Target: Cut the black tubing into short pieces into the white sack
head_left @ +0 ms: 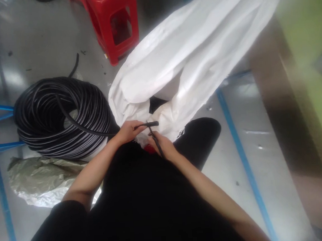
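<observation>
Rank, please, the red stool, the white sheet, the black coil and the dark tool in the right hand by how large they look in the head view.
1. White sheet, running past the top edge
2. Black coil
3. Red stool, cut off at the top
4. Dark tool in the right hand

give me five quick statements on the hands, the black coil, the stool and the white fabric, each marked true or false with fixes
1. The left hand holds a black strand near its end. True.
2. The right hand holds nothing. False: the right hand holds a dark scissor-like tool.
3. The coil lies toward the picture's left side. True.
4. The stool is blue. False: the stool is red.
5. The white fabric extends toward the picture's upper right. True.
</observation>
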Demonstrator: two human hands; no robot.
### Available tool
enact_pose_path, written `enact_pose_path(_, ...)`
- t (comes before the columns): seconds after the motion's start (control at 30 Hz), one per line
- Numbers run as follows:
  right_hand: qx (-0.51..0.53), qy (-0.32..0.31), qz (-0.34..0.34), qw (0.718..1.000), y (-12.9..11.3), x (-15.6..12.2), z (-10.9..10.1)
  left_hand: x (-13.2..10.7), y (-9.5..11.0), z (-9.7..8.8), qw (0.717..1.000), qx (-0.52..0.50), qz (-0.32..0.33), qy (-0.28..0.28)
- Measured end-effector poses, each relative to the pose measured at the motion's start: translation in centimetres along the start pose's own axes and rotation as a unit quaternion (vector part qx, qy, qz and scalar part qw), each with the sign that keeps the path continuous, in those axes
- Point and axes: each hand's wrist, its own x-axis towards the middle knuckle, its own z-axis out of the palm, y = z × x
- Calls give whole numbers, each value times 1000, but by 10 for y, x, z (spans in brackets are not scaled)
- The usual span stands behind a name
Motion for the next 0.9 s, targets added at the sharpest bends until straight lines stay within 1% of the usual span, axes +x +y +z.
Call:
enact_pose_path(0.1, -10, 7, 1, 1000, -1, 0, -1, 2, 0, 2, 1000, 4, 5, -2)
enact_pose_path(0.2, -14, 26, -9, 1000, 0, 0, 0, 3, 0, 4, 1000, -11, -2, 3)
enact_pose_path(0.33, -5, 52, -25, 998, 2, -1, 2, 3, -2, 1, 1000, -29, -7, -1)
enact_pose_path(0.5, 2, 41, -38, 998, 2, -3, 1, 1, -4, -7, 999, -29, -2, -22)
enact_pose_path(0.63, -7, 34, -52, 998, 2, -4, 2, 0, -4, -11, 999, 25, 18, -36)
enact_pose_path(0.73, -21, 35, -63, 997, 2, -5, 1, -1, -7, -18, 995, 80, 33, -47)
enact_pose_path(0.8, -27, 40, -55, 997, 3, -8, -1, -2, -13, -27, 993, 113, 22, -22)
enact_pose_path(0.87, -27, 58, -37, 997, 5, -11, -6, -3, -19, -38, 991, 129, -3, 34)
enact_pose_path(0.9, -22, 70, -25, 997, 5, -11, -9, -4, -21, -42, 991, 121, -13, 60)
